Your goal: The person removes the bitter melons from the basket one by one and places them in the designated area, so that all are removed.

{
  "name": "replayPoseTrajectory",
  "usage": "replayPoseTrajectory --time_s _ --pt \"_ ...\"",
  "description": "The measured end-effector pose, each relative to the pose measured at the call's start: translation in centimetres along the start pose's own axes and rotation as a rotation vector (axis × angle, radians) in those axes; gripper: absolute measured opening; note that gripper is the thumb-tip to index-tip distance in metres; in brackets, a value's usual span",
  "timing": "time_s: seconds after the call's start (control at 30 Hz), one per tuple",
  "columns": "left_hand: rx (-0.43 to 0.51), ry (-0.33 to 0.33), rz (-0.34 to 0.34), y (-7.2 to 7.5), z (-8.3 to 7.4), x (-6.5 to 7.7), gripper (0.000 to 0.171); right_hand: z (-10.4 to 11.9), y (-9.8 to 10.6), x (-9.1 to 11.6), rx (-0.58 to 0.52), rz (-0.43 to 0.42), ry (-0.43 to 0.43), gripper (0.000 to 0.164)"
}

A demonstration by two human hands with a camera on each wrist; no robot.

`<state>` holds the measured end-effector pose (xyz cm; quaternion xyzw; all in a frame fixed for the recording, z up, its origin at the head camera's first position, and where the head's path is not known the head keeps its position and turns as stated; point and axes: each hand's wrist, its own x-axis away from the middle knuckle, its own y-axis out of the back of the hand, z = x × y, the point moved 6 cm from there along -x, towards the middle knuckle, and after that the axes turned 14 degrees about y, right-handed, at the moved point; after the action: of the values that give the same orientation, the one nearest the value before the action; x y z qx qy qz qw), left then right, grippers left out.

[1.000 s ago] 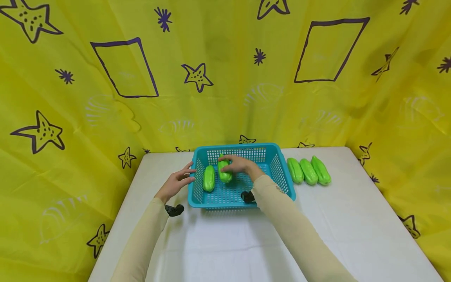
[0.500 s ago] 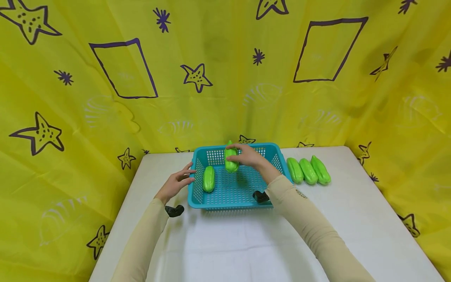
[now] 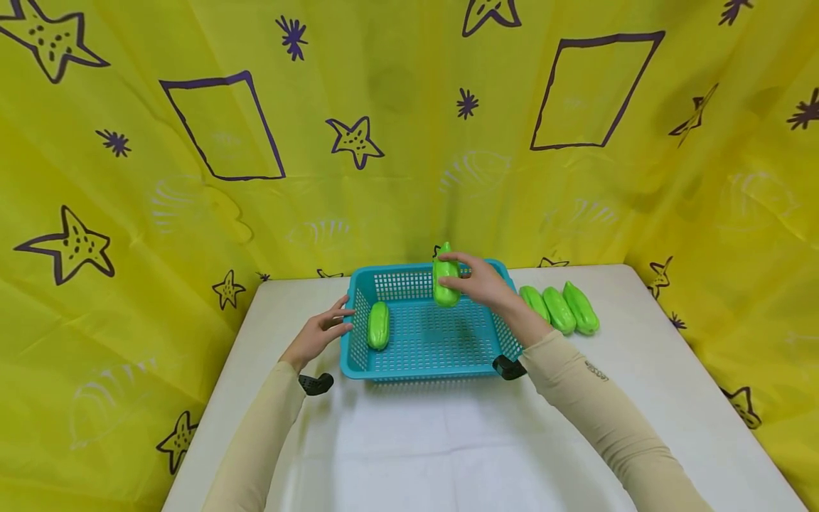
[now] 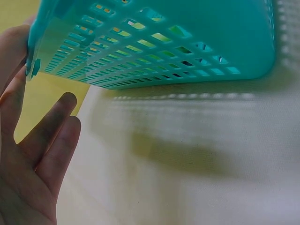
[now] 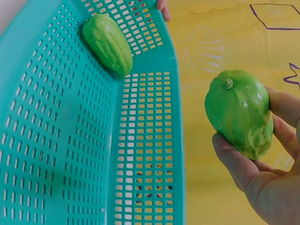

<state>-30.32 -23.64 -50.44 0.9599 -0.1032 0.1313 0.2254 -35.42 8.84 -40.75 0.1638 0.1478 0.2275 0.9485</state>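
Observation:
A green papaya [image 3: 446, 281] is in my right hand [image 3: 480, 281], raised over the back part of the blue plastic basket [image 3: 427, 372]. Thumb and fingers wrap its side, and in the right wrist view the papaya's stem nub [image 5: 228, 84] faces the camera. A second green papaya [image 3: 379, 326] lies in the basket along its left wall. My left hand [image 3: 313, 338] is at the basket's left rim with fingers spread. The left wrist view has its upper fingers touching the rim [image 4: 36, 42], while two other fingers [image 4: 56, 140] stretch out below, apart from the basket.
Three more green papayas [image 3: 559, 311] lie side by side on the white table [image 3: 409, 441], right of the basket; my right forearm partly covers the nearest. Yellow patterned curtains [image 3: 397, 199] enclose the table at the back and sides. A black device [image 3: 508, 367] is on each wrist.
My right hand has lifted the papaya from the basket floor and carried it up and to the right. My left hand has stayed at the left rim.

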Motion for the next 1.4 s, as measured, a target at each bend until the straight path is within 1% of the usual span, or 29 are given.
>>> replayPoseTrajectory --time_s 0.13,0.43,0.57,0.77,0.9,1.03,1.23,1.4 --pt "0.004 -0.012 0.011 0.0 0.1 -0.1 0.048 0.4 0.9 1.0 0.007 -0.031 0.009 0.053" --pt "0.005 -0.023 0.021 -0.1 0.2 -0.2 0.048 0.7 2.7 3.3 0.052 -0.059 -0.009 0.055" --pt "0.01 -0.024 0.026 -0.1 0.3 -0.2 0.049 0.5 3.2 4.1 0.061 -0.066 -0.014 0.056" --pt "0.011 -0.014 0.004 0.1 0.3 0.0 0.049 -0.1 3.8 5.7 0.065 -0.056 -0.013 0.058" --pt "0.013 -0.015 0.012 0.0 0.3 0.0 0.05 -0.7 4.4 7.5 0.08 -0.053 -0.017 0.058" --pt "0.025 -0.019 0.018 -0.1 0.4 0.0 0.049 -1.6 5.3 9.4 0.093 -0.071 -0.025 0.06" --pt "0.035 -0.015 0.023 -0.3 0.5 -0.1 0.047 -2.5 7.2 13.0 0.069 -0.11 -0.063 0.062" --pt "0.035 -0.028 0.023 -0.2 0.4 0.0 0.049 -3.2 8.8 15.3 0.104 -0.136 -0.08 0.061"
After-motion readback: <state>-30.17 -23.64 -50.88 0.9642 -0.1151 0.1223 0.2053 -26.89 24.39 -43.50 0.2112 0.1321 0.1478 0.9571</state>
